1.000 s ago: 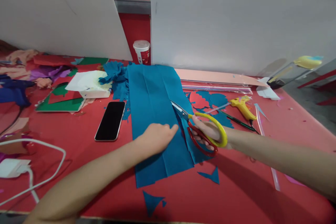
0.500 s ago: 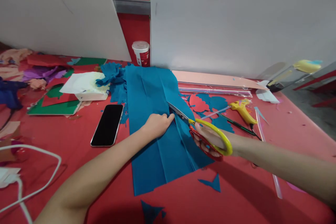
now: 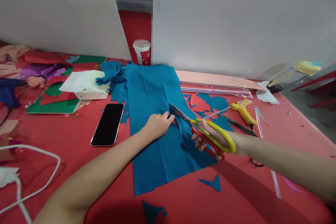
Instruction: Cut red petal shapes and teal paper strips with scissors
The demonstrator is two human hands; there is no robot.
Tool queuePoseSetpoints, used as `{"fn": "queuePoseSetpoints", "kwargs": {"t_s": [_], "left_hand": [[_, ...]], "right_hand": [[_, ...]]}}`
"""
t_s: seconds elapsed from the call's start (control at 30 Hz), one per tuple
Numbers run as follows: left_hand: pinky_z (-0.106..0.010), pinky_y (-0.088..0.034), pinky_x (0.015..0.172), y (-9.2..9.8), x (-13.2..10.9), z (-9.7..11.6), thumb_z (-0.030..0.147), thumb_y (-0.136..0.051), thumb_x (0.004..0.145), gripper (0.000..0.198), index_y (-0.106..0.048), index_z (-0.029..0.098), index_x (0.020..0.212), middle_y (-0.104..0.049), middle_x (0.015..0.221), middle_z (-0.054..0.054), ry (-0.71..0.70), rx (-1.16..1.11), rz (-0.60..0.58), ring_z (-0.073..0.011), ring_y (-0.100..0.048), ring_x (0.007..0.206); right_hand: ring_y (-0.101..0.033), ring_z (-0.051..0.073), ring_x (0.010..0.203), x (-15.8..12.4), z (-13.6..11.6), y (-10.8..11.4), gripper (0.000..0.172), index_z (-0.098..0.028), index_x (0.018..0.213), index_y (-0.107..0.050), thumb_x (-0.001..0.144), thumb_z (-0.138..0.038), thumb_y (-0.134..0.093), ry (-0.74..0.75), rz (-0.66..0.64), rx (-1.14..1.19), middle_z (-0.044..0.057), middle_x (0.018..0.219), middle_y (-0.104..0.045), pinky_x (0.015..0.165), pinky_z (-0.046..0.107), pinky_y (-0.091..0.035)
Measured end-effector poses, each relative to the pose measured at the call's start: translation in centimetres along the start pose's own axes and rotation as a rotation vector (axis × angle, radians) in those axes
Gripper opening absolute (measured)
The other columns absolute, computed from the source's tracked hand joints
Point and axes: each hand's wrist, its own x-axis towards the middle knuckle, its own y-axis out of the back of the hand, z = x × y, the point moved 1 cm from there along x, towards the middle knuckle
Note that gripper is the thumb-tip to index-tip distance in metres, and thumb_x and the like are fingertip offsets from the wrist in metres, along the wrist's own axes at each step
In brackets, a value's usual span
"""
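Scissors (image 3: 202,131) with one yellow and one red handle sit in the right hand (image 3: 214,131), which is curled around the handles with the thumb through the yellow loop. Their metal blades point away and to the left, over a long slit in a blue sheet (image 3: 147,94); how far the blades are parted is hard to tell. The sheet lies lengthwise across the middle of the red table (image 3: 110,178), with straight creases along it, and a narrow gap at the slit shows a little red. The left hand (image 3: 158,125) rests on the sheet just left of the slit, fingers bent and bunched near the blade tips; whether it pinches the sheet or only presses on it, I cannot tell.

Left of the sheet lies a phone (image 3: 107,124), dark screen up, and beyond it a white box-like object (image 3: 91,85) beside crumpled blue scraps (image 3: 112,71). A lidded cup (image 3: 142,53) stands behind the sheet's far edge. To the right are a yellow glue gun (image 3: 243,110), a red scalloped cutout (image 3: 200,102) among blue pieces, and a clear stick (image 3: 275,182). A small pointed blue offcut (image 3: 214,182) lies near the sheet's near right corner.
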Motion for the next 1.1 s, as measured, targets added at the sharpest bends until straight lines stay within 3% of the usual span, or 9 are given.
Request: {"fn": "queuePoseSetpoints", "kwargs": {"t_s": [0.13,0.47,0.73,1.1], "left_hand": [[-0.026,-0.042,0.050,0.0,0.0,0.1,0.018,-0.032,0.084,0.024,-0.049,0.015,0.100,-0.055,0.086,-0.010,0.004,0.007,0.016,-0.0173,-0.058,0.063],[-0.025,-0.038,0.051,-0.1,-0.1,0.0,0.018,-0.033,0.084,0.022,-0.050,0.017,0.098,-0.051,0.088,-0.010,-0.015,0.091,0.108,-0.0180,-0.053,0.071],[-0.030,-0.036,0.057,-0.2,0.0,-0.2,0.017,-0.030,0.086,0.023,-0.053,0.016,0.086,-0.052,0.081,-0.009,-0.042,0.077,0.257,-0.0205,-0.049,0.073],[-0.030,-0.035,0.059,0.1,-0.2,-0.6,0.014,-0.029,0.085,0.024,-0.052,0.013,0.090,-0.054,0.086,-0.011,0.060,0.031,0.399,-0.0198,-0.048,0.073]], "right_hand": [[-0.058,0.023,0.085,-0.6,-0.5,-0.5,0.045,-0.018,0.079,-0.051,0.074,-0.062,-0.040,0.004,-0.001,-0.042,0.012,0.081,-0.058,0.036,0.019,-0.046],[-0.057,0.026,0.090,-0.5,-1.2,-0.5,0.055,-0.015,0.081,-0.048,0.080,-0.063,-0.021,0.018,0.033,-0.048,0.015,0.091,-0.057,0.043,0.026,-0.050],[-0.058,0.025,0.089,-0.9,-1.0,-0.2,0.053,-0.015,0.083,-0.051,0.080,-0.062,-0.026,0.059,0.053,-0.045,0.014,0.085,-0.058,0.034,0.018,-0.045],[-0.057,0.028,0.094,-1.7,0.8,1.9,0.049,-0.017,0.088,-0.060,0.069,-0.061,-0.049,0.141,0.091,-0.167,0.011,0.091,-0.059,0.043,0.021,-0.053]]}}
